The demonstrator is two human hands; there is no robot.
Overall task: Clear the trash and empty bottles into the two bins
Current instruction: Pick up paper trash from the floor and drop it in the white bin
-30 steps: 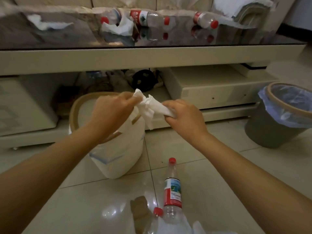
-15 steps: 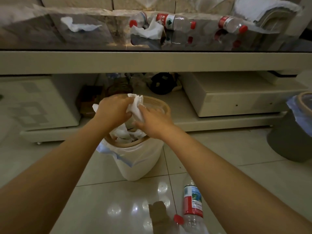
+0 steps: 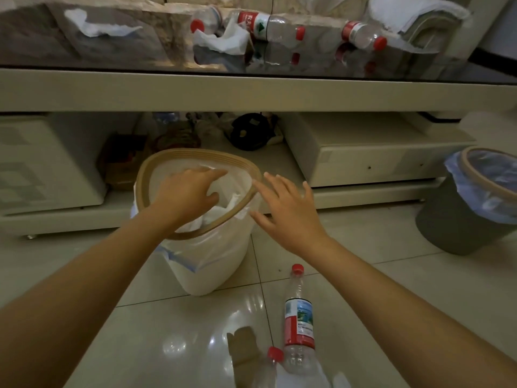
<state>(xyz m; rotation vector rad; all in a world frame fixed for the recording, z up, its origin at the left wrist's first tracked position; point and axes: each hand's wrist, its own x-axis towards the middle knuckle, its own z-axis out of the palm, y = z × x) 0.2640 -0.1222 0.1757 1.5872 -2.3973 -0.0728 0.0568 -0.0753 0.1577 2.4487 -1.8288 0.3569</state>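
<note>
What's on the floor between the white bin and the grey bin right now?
In the head view, only bare tile runs between the white bin and the grey bin. The right hand hovers open above that stretch, beside the white bin's rim.

Tissue (image 3: 223, 204) apparently binned, fingers (image 3: 275, 183) apart.

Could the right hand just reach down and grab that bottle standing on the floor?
Probably yes. The right hand is open and holds nothing, and the upright bottle stands on bare tile below that forearm, beside the white bin, with nothing between.
</note>
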